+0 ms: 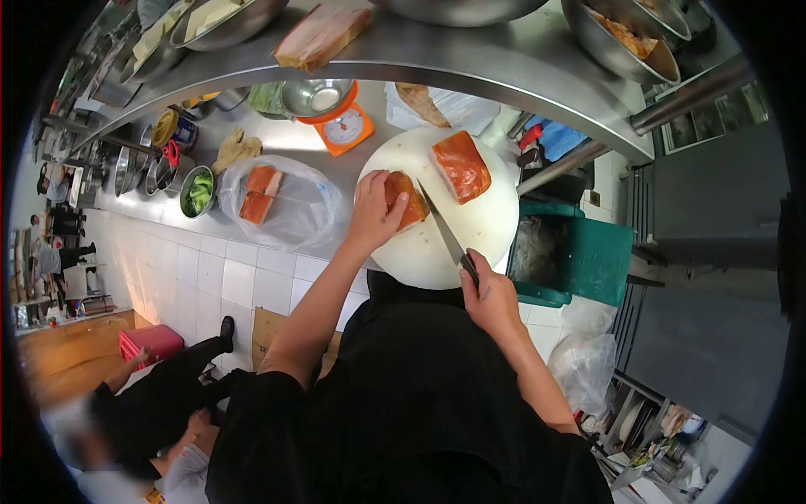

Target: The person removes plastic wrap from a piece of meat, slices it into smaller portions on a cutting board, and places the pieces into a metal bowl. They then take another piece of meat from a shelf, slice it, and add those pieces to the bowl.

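Note:
On the round white cutting board (437,260) lies a slab of roast pork belly (406,202) with brown, crisp-looking skin. My left hand (375,210) rests along its left side, fingers curled over the edge and pressing it to the board. A knife (447,231) is gripped by its dark handle in my right hand (489,296). Its blade points up and left, with the tip close by the pork's right edge. A second, larger pork slab (461,167) sits at the board's upper right, untouched by either hand.
Left of the board, a clear plastic bag (305,206) holds pork pieces (259,195). Behind are an orange scale (345,128) and a bowl of greens (197,192). A metal shelf (470,59) overhangs the counter. A green bin (592,260) stands right; people (151,412) are lower left.

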### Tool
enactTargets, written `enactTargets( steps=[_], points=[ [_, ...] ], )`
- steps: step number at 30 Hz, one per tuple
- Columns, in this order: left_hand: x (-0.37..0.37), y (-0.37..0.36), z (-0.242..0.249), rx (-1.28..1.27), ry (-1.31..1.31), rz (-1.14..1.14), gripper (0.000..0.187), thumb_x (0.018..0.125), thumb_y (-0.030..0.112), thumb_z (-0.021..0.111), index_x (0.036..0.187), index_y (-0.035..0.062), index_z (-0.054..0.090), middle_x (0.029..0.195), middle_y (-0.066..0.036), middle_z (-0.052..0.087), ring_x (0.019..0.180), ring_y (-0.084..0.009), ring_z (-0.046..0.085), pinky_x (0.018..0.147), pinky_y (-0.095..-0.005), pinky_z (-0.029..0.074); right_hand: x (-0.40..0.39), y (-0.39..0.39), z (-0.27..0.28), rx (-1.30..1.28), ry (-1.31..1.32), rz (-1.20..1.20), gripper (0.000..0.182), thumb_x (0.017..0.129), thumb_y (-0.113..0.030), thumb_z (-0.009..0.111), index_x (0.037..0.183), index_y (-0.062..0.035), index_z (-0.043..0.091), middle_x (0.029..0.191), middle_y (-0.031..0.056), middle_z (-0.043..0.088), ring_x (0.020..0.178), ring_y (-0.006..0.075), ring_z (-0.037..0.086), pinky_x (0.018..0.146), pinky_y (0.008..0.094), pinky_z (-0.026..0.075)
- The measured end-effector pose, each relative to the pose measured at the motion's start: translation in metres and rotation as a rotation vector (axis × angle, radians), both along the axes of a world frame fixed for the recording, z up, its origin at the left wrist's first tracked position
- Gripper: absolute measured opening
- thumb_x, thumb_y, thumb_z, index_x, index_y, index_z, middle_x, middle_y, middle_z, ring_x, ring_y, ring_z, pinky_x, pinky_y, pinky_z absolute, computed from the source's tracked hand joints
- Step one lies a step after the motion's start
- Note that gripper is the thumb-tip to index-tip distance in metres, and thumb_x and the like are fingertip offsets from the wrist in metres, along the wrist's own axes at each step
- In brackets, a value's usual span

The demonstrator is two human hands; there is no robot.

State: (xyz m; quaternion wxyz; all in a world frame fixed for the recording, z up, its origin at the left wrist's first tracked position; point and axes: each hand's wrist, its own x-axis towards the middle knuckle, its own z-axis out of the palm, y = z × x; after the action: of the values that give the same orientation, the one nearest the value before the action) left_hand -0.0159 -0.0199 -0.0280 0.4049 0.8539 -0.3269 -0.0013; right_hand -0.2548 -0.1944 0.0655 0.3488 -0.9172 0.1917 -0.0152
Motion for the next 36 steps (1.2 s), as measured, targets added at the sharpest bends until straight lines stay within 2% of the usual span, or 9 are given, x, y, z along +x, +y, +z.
enactTargets(
  steps=[3, 5, 9, 15, 21, 23, 24, 27, 36],
  points=[
    [0.004, -0.001, -0.018, -0.131, 0.105, 0.120, 0.055, 0.107, 0.028, 0.071, 0.149, -0.0029, 0.054, 0.149, -0.025, 0.053, 0.139, -0.0407, 0.053, 0.119, -0.0487, 0.044, -0.004, 0.000, 0.014, 0.049, -0.004, 0.019, 0.042, 0.107, -0.020, 0.065, 0.144, 0.0000, 0.063, 0.094, 0.0294, 0.078, 0.087, 0.0501, 0.076, 0.079, 0.0571, 0.060],
    [0.012, 0.004, -0.038, -0.420, 0.393, 0.304, 0.051, 0.110, 0.028, 0.067, 0.149, -0.0029, 0.054, 0.148, -0.023, 0.055, 0.137, -0.0344, 0.055, 0.115, -0.0436, 0.045, -0.005, 0.000, 0.019, 0.032, 0.005, 0.054, 0.042, 0.107, -0.019, 0.065, 0.145, -0.0002, 0.062, 0.093, 0.0290, 0.077, 0.085, 0.0499, 0.076, 0.077, 0.0572, 0.060],
    [0.011, 0.006, -0.016, -0.453, 0.483, 0.378, 0.048, 0.113, 0.030, 0.065, 0.147, -0.0025, 0.056, 0.148, -0.020, 0.056, 0.135, -0.0291, 0.056, 0.113, -0.0405, 0.046, 0.001, 0.000, 0.019, -0.012, 0.018, 0.081, 0.043, 0.107, -0.019, 0.064, 0.146, -0.0004, 0.061, 0.091, 0.0288, 0.077, 0.082, 0.0495, 0.075, 0.076, 0.0573, 0.060],
    [0.014, 0.004, -0.026, -0.374, 0.324, 0.325, 0.044, 0.115, 0.031, 0.061, 0.145, -0.0019, 0.059, 0.144, -0.018, 0.061, 0.129, -0.0271, 0.061, 0.113, -0.0387, 0.047, 0.006, -0.002, 0.017, 0.001, 0.004, 0.102, 0.041, 0.108, -0.018, 0.063, 0.145, -0.0002, 0.060, 0.089, 0.0282, 0.077, 0.081, 0.0491, 0.075, 0.075, 0.0576, 0.060],
    [0.024, 0.005, -0.022, -0.554, 0.671, 0.403, 0.046, 0.118, 0.035, 0.056, 0.146, -0.0018, 0.059, 0.146, -0.015, 0.063, 0.133, -0.0222, 0.059, 0.116, -0.0370, 0.046, 0.008, -0.001, 0.019, -0.025, 0.098, 0.126, 0.040, 0.108, -0.018, 0.062, 0.144, -0.0007, 0.058, 0.089, 0.0280, 0.077, 0.079, 0.0489, 0.075, 0.073, 0.0581, 0.059],
    [0.021, 0.000, -0.029, -0.444, 0.433, 0.368, 0.043, 0.111, 0.029, 0.066, 0.139, -0.0024, 0.061, 0.140, -0.021, 0.062, 0.130, -0.0341, 0.060, 0.114, -0.0423, 0.046, 0.009, 0.000, 0.019, -0.033, 0.114, 0.139, 0.040, 0.109, -0.019, 0.061, 0.144, -0.0001, 0.057, 0.087, 0.0286, 0.076, 0.078, 0.0492, 0.075, 0.072, 0.0585, 0.059],
    [0.015, -0.004, -0.024, -0.443, 0.433, 0.368, 0.043, 0.111, 0.029, 0.066, 0.139, -0.0024, 0.061, 0.140, -0.021, 0.062, 0.130, -0.0341, 0.060, 0.114, -0.0423, 0.046, 0.009, 0.000, 0.020, -0.031, 0.114, 0.140, 0.040, 0.109, -0.019, 0.061, 0.144, -0.0001, 0.057, 0.087, 0.0286, 0.076, 0.078, 0.0492, 0.075, 0.072, 0.0585, 0.059],
    [-0.010, -0.022, -0.010, -0.124, -0.093, 0.238, 0.042, 0.097, 0.024, 0.080, 0.127, 0.0014, 0.061, 0.135, -0.023, 0.060, 0.130, -0.0430, 0.054, 0.115, -0.0513, 0.042, 0.012, 0.001, 0.026, -0.030, 0.129, 0.152, 0.039, 0.109, -0.019, 0.060, 0.142, 0.0011, 0.057, 0.085, 0.0290, 0.076, 0.077, 0.0497, 0.075, 0.072, 0.0591, 0.059],
    [-0.011, -0.021, -0.010, -0.155, -0.075, 0.185, 0.037, 0.093, 0.015, 0.082, 0.120, 0.0029, 0.059, 0.134, -0.023, 0.058, 0.128, -0.0438, 0.053, 0.113, -0.0512, 0.041, 0.045, 0.002, 0.038, -0.050, 0.186, 0.142, 0.030, 0.109, -0.018, 0.061, 0.131, 0.0013, 0.059, 0.079, 0.0304, 0.073, 0.076, 0.0513, 0.074, 0.073, 0.0614, 0.059]
  ],
)
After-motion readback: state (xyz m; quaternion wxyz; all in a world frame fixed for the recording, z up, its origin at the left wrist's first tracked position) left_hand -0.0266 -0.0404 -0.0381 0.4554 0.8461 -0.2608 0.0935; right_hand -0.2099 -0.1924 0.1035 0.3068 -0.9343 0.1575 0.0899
